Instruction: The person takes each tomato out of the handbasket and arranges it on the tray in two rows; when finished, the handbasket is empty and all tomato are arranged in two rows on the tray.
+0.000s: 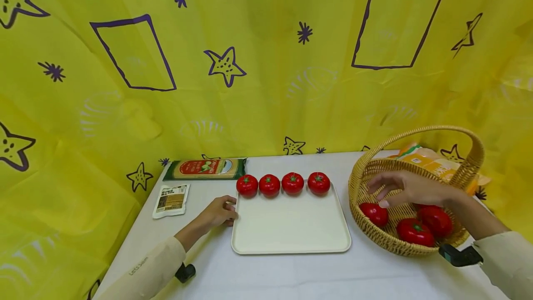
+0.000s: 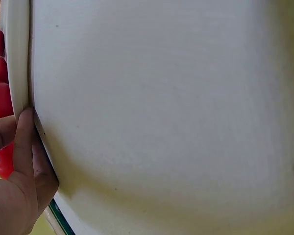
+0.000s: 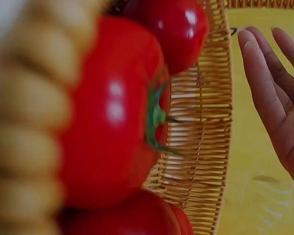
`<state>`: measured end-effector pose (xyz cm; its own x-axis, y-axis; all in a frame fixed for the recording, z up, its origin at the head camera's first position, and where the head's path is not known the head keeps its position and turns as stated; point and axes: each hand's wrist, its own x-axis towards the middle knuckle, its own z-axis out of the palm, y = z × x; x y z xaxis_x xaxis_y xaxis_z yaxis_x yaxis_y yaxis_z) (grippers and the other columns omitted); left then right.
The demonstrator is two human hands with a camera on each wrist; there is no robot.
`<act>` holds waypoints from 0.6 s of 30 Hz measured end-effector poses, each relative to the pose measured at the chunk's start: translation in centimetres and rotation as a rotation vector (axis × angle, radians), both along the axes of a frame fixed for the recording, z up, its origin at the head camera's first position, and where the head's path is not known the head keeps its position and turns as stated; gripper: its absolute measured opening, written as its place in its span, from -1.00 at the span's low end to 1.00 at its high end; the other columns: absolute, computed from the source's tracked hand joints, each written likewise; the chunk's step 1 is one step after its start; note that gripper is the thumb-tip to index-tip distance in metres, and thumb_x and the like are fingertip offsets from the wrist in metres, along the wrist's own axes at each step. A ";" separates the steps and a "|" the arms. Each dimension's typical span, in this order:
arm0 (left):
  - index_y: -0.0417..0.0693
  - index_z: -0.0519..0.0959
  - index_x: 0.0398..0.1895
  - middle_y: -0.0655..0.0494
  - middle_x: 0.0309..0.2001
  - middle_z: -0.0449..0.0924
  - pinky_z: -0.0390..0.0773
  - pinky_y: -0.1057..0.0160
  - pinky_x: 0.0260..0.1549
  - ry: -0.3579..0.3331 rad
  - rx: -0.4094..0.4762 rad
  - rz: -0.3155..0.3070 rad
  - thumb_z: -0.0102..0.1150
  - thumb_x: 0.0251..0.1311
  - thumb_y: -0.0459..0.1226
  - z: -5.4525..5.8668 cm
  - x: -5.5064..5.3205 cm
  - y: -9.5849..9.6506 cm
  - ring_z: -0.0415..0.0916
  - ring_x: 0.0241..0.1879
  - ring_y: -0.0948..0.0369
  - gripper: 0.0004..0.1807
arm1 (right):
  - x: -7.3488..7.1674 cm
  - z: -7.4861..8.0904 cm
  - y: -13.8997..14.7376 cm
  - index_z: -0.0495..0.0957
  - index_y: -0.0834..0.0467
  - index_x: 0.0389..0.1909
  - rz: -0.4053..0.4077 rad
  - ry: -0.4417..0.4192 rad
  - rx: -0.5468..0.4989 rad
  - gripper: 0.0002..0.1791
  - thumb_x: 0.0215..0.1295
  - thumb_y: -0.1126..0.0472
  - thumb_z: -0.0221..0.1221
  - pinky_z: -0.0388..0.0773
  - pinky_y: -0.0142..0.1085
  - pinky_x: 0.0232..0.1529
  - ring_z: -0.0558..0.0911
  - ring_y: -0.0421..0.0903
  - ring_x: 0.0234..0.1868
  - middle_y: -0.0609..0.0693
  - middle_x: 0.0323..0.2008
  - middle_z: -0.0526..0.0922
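Note:
Several red tomatoes (image 1: 293, 184) line the far edge of a cream rectangular tray (image 1: 291, 226). My left hand (image 1: 220, 212) pinches the tray's left rim, with the thumb and fingers at the edge in the left wrist view. Over the wicker basket (image 1: 376, 237) at the right, my right hand (image 1: 405, 188) hovers with loosely bent fingers and holds nothing. Below it in the basket lie more tomatoes (image 1: 415, 232), one close under the fingertips. The right wrist view shows a large tomato (image 3: 117, 112) with a green stem, apart from the hand.
A green noodle packet (image 1: 208, 169) lies behind the tray at the left, with a small white pouch (image 1: 171, 200) in front of it. An orange bag (image 1: 424, 159) sits behind the basket, whose tall handle (image 1: 424, 128) arches above the right hand. A yellow curtain hangs behind the table.

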<state>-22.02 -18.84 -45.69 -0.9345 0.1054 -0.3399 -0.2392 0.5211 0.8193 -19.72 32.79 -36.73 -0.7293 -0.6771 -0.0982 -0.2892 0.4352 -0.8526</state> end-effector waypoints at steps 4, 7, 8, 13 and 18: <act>-0.31 0.45 0.20 -0.03 -0.27 0.49 0.70 0.31 -0.41 0.002 0.002 0.000 0.28 0.16 -0.48 -0.1 0.0 0.0 0.50 -0.42 0.19 -0.50 | -1.1 -0.1 0.4 0.35 0.44 0.24 0.022 -0.021 0.030 -0.48 0.32 0.32 0.21 0.69 -0.29 -0.04 0.67 0.03 0.02 0.44 0.15 0.48; -0.32 0.45 0.20 -0.04 -0.27 0.48 0.70 0.30 -0.41 0.006 0.000 -0.008 0.29 0.15 -0.48 -0.1 0.1 0.0 0.50 -0.42 0.19 -0.49 | -1.6 -0.1 0.6 0.34 0.45 0.25 0.037 -0.047 0.045 -0.46 0.32 0.32 0.21 0.68 -0.29 -0.03 0.67 0.06 0.02 0.45 0.15 0.47; -0.32 0.45 0.20 -0.03 -0.27 0.48 0.70 0.30 -0.41 0.004 0.003 -0.006 0.29 0.15 -0.48 -0.1 0.1 0.0 0.50 -0.42 0.19 -0.49 | -1.7 0.0 0.6 0.34 0.45 0.26 0.037 -0.060 0.049 -0.46 0.32 0.32 0.21 0.68 -0.29 -0.03 0.67 0.05 0.02 0.44 0.15 0.47; -0.32 0.45 0.19 -0.04 -0.27 0.48 0.70 0.29 -0.41 0.011 0.009 -0.009 0.29 0.15 -0.48 0.0 0.1 0.0 0.50 -0.41 0.18 -0.49 | -2.1 0.3 0.8 0.34 0.43 0.28 0.035 -0.096 0.082 -0.43 0.32 0.29 0.23 0.67 -0.31 -0.02 0.66 0.04 0.02 0.44 0.17 0.46; -0.32 0.45 0.18 -0.04 -0.28 0.49 0.70 0.29 -0.42 0.016 0.011 -0.011 0.30 0.14 -0.48 -0.1 0.1 0.0 0.50 -0.42 0.18 -0.50 | -2.6 0.6 0.9 0.33 0.41 0.29 0.043 -0.132 0.123 -0.41 0.31 0.26 0.25 0.66 -0.32 -0.02 0.64 0.11 0.04 0.38 0.17 0.49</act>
<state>-21.94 -18.85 -45.78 -0.9388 0.1193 -0.3232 -0.2200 0.5146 0.8288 -22.36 33.72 -36.14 -0.6755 -0.6843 -0.2746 -0.1992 0.5280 -0.8256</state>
